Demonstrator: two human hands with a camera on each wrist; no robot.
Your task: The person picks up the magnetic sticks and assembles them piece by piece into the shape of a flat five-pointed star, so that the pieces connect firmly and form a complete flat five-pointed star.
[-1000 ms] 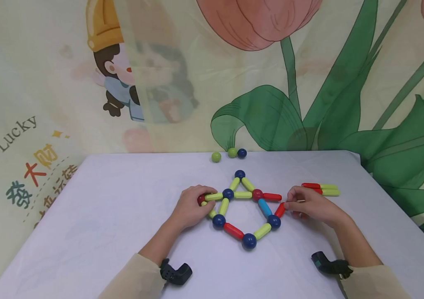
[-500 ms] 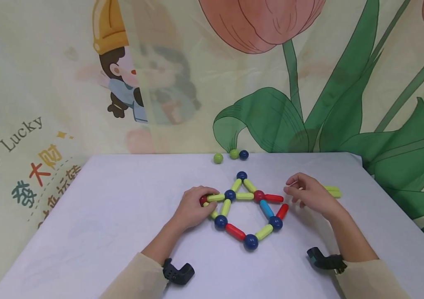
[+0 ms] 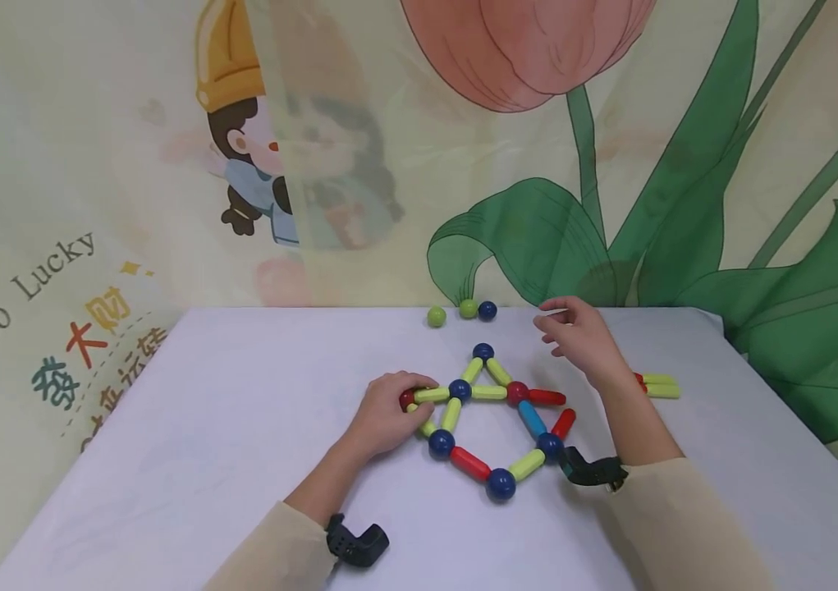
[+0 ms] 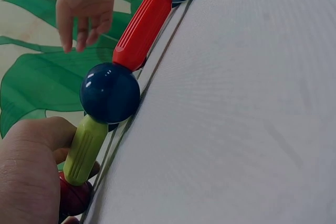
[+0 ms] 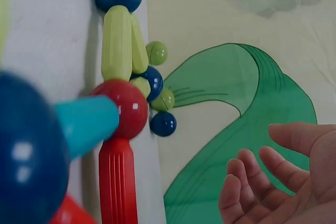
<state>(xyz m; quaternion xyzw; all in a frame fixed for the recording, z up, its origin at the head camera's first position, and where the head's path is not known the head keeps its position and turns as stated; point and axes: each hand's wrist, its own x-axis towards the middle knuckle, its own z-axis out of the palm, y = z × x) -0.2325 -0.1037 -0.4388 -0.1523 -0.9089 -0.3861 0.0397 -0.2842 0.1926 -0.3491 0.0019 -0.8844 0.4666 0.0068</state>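
Note:
A flat frame of magnetic sticks and balls lies on the table, built from navy balls, a red ball, green sticks, red sticks and a blue stick. At its left corner my left hand holds another red ball, thumb and fingers around it and the adjoining green sticks. Two red sticks at the right, one among them, have free ends. My right hand hovers beyond the frame with loosely bent fingers, nothing in them; the right wrist view confirms this.
Near the back edge sit two loose green balls and a loose navy ball. Some red and green sticks lie at the right, partly behind my right forearm. A printed cloth hangs behind the white table.
My right hand has left the red stick's free end at the right, moving up and left toward the loose balls at the back. The left hand stays on the frame's left corner.

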